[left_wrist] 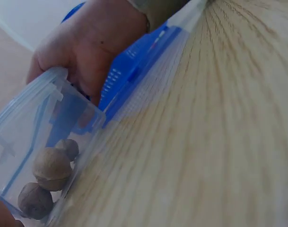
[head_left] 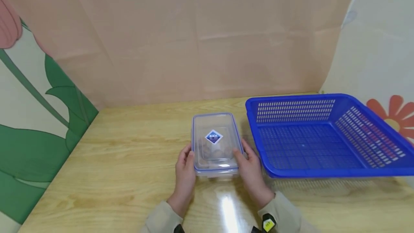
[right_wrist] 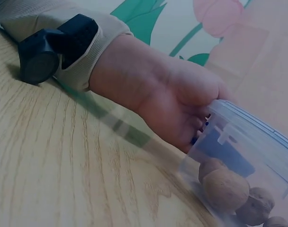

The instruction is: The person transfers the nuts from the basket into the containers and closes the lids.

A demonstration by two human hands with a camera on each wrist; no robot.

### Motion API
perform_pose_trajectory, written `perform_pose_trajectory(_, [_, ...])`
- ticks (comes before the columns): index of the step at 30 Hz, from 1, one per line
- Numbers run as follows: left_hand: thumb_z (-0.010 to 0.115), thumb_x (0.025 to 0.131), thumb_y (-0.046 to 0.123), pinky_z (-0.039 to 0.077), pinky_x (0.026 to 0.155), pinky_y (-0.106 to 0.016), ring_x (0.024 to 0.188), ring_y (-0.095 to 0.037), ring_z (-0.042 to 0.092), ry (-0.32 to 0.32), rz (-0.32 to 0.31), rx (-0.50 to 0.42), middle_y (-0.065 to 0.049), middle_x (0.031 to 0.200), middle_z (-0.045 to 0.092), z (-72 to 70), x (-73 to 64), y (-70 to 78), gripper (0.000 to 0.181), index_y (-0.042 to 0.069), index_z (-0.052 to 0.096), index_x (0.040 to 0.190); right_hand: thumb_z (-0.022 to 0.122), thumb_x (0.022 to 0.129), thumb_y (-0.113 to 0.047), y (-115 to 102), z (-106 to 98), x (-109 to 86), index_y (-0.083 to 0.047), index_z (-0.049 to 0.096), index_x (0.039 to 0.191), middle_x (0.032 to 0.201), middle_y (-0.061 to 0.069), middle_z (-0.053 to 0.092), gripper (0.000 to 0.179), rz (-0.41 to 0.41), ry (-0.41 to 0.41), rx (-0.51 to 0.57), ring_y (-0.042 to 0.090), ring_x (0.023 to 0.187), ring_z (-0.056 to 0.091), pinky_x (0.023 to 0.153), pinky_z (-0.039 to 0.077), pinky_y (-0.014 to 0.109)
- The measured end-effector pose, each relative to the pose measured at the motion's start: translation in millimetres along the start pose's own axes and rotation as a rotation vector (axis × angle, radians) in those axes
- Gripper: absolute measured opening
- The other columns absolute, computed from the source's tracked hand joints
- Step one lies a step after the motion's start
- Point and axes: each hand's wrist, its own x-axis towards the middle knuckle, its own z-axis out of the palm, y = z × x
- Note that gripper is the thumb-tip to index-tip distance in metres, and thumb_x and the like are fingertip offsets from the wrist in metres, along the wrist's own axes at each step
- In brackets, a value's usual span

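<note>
A clear plastic food container (head_left: 207, 121) with a blue-edged lid and a diamond-shaped label sits on the wooden table. Several round, brown, walnut-like nuts (left_wrist: 52, 169) lie inside it, also seen through the wall in the right wrist view. My left hand (head_left: 185, 177) grips the container's left side near the front corner. On the opposite side my right hand (head_left: 253, 175) holds it, thumb on the lid's edge. The left wrist view shows the right hand across the container; the right wrist view shows the left hand. Fingers under the container's sides are partly hidden.
A large blue perforated basket (head_left: 304, 172) stands close to the right of the container. The wooden table (head_left: 129, 161) stretches to the left and front. Behind it hangs a pinkish-beige sheet (head_left: 194, 46), with a leaf-painted panel (head_left: 29, 150) at left and a white flowered one at right.
</note>
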Motion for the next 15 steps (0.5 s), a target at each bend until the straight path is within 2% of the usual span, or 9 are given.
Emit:
perform_pose_trajectory(4, [0.046,0.094,0.008,0.043,0.102,-0.034,0.125,-0.024,0.046,0.042,0.046,-0.008,-0.012,0.134,0.051,-0.7,3.2,0.7,0.034,0.004,0.053,0.127,0.054,0.09,-0.007,-0.9,0.0,2.5,0.006,0.032,0.139,0.147,0.024,0.027,0.056,-0.05,0.032,-0.03,0.033,0.137,0.022,0.116,0.019,0.044])
perform_pose_trajectory(8, [0.051,0.091,0.001,0.041,0.104,-0.035,0.127,-0.026,0.043,0.067,0.07,-0.002,-0.013,0.135,0.05,-2.7,4.5,3.1,0.034,0.001,0.056,0.124,0.058,0.089,-0.009,-1.6,-0.3,1.9,0.002,0.029,0.142,0.15,0.018,0.023,0.062,-0.061,0.072,-0.068,0.028,0.139,0.017,0.117,0.014,0.042])
perform_pose_trajectory(11, [0.053,0.09,0.001,0.037,0.106,-0.036,0.13,-0.026,0.041,0.074,0.066,0.026,-0.01,0.138,0.047,-3.3,4.3,6.2,0.036,0.004,0.055,0.126,0.059,0.088,-0.012,-1.8,-0.5,1.0,-0.003,0.025,0.145,0.152,0.014,0.022,0.067,-0.041,0.088,-0.08,0.026,0.14,0.017,0.117,0.015,0.041])
perform_pose_trajectory(15, [0.053,0.091,0.002,0.035,0.108,-0.037,0.131,-0.025,0.039,0.06,0.059,0.033,-0.009,0.14,0.045,-3.7,4.1,8.7,0.039,0.007,0.052,0.13,0.06,0.088,-0.013,-1.4,-0.3,0.6,-0.006,0.023,0.147,0.149,0.016,0.028,0.069,-0.027,0.099,-0.084,0.029,0.136,0.024,0.115,0.019,0.044])
